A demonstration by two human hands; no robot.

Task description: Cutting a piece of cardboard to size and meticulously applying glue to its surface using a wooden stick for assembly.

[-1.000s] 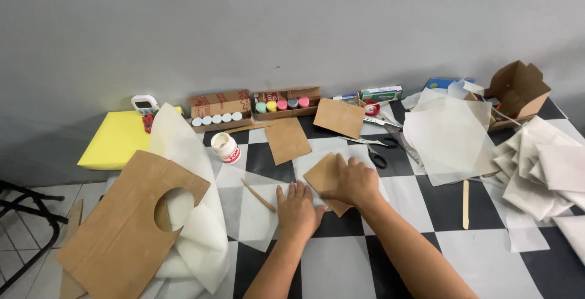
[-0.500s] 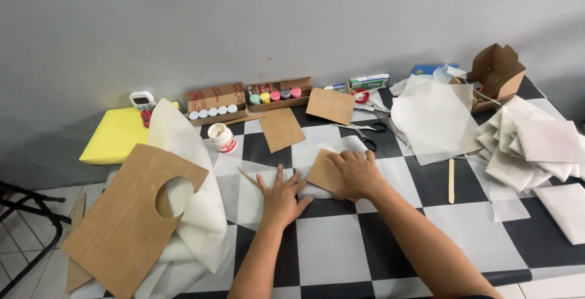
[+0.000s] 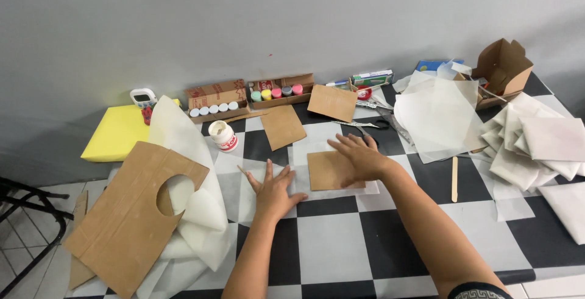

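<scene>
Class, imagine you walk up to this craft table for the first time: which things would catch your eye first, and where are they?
The two hands at the middle stand out: the right hand presses flat on a brown cardboard square lying on translucent paper, the left hand spread just beside it. At the left lies a large cardboard sheet with a round hole, and behind it a bright yellow block. Along the wall runs a row of coloured paint pots.

Both hands flat, fingers spread: left hand (image 3: 275,190), right hand (image 3: 359,157), forearms extended.

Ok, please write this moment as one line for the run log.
left hand flat on white paper | right hand pressing cardboard square | glue pot nearby
</scene>
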